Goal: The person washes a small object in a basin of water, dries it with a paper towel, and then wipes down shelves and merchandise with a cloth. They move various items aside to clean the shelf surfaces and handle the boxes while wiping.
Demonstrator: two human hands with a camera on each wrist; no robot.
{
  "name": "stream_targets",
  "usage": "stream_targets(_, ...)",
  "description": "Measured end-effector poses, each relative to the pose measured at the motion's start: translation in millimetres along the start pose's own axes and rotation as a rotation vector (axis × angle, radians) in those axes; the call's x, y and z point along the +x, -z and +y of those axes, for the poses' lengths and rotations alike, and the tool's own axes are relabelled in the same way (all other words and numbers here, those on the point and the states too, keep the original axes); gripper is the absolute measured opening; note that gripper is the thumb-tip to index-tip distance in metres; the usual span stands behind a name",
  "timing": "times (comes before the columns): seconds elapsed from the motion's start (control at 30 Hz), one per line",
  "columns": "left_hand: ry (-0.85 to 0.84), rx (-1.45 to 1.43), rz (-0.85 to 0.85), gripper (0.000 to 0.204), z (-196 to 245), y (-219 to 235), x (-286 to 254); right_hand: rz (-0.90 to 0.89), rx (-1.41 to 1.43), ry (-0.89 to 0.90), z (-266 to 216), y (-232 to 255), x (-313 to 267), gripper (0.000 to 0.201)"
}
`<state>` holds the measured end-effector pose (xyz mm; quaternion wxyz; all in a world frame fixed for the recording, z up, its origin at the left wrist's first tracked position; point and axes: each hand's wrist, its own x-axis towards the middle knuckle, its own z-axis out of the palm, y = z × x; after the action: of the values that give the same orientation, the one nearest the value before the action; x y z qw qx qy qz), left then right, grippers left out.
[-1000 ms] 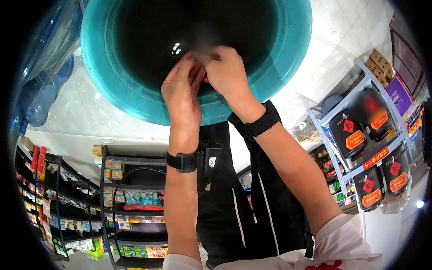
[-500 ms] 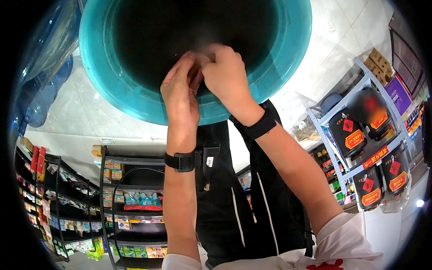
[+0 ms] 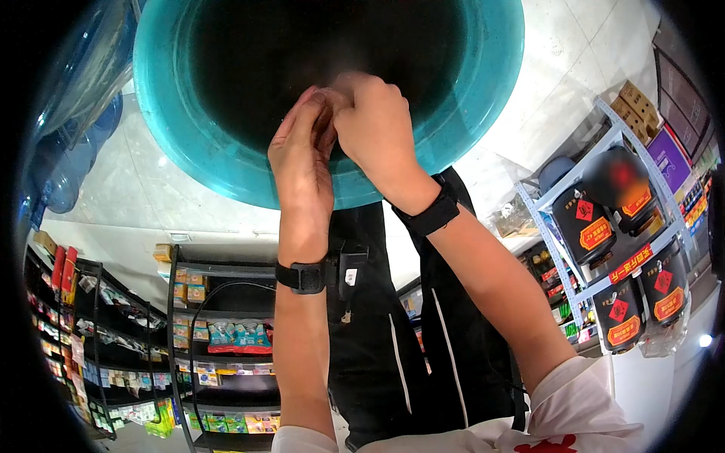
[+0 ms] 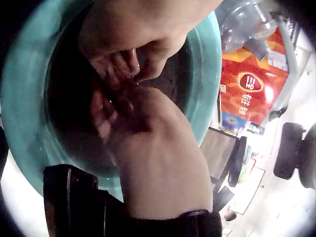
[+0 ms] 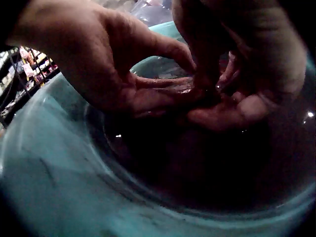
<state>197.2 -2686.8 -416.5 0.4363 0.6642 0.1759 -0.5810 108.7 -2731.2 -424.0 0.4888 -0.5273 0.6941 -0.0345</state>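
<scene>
A big teal basin (image 3: 170, 113) holds dark liquid (image 3: 257, 68). Over its near side my two hands meet at the fingertips. My left hand (image 3: 301, 155) reaches in from the left, its thumb and fingers stretched toward the other hand in the right wrist view. From the right, my right hand (image 3: 377, 130) bends down with curled fingers against the left fingertips. The fingers (image 4: 118, 66) look wet in the left wrist view. Shadow and the hands themselves hide the spot where they meet, so I cannot tell what is pinched there.
Large clear blue bottles (image 3: 57, 177) stand left of the basin on a pale tiled floor (image 3: 151, 185). Shelves of packets (image 3: 242, 336) lie behind at lower left. A metal rack (image 3: 544, 226) with black-and-red jars is at right. A red box (image 4: 254, 89) stands beyond the rim.
Both hands keep together over the basin with only small finger movements. The left wrist has shifted slightly to the left, and the bright glint on the liquid is gone.
</scene>
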Motion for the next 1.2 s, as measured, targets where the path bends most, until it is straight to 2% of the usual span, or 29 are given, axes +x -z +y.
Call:
stream_targets(0.27, -0.031, 0.026, -0.047, 0.031, 1, 6, 0, -0.014, 0.027, 0.01, 2, -2, 1, 0.014)
stream_targets(0.43, 0.032, -0.058, -0.052, 0.03, 2, 10, 4, -0.003, 0.005, 0.013, -5, -1, -2, 0.014)
stream_targets(0.6, 0.028, -0.048, -0.052, 0.03, 3, 10, 3, 0.021, -0.031, 0.044, -5, -4, -3, 0.013)
stream_targets(0.73, 0.015, -0.1, -0.116, 0.031, -1, 14, 4, -0.027, 0.039, -0.027, -3, -4, 0, 0.013)
stream_targets(0.9, 0.042, -0.106, -0.069, 0.031, 1, 10, 1, -0.024, 0.054, -0.04, -1, -4, -1, 0.013)
stream_targets(1.0, 0.031, -0.089, -0.078, 0.031, -1, 8, 0, -0.035, 0.175, -0.032, 7, -5, 2, 0.014)
stream_targets(1.1, 0.012, -0.078, -0.077, 0.031, -2, 8, 1, -0.06, 0.145, -0.087, 15, -10, 5, 0.02)
stream_targets(1.17, 0.008, -0.076, -0.07, 0.031, -3, 7, 2, -0.112, 0.329, -0.205, 23, -17, 9, 0.02)
stream_targets(1.2, 0.009, -0.082, -0.058, 0.03, -3, 7, 3, -0.111, 0.329, -0.205, 26, -19, 11, 0.02)
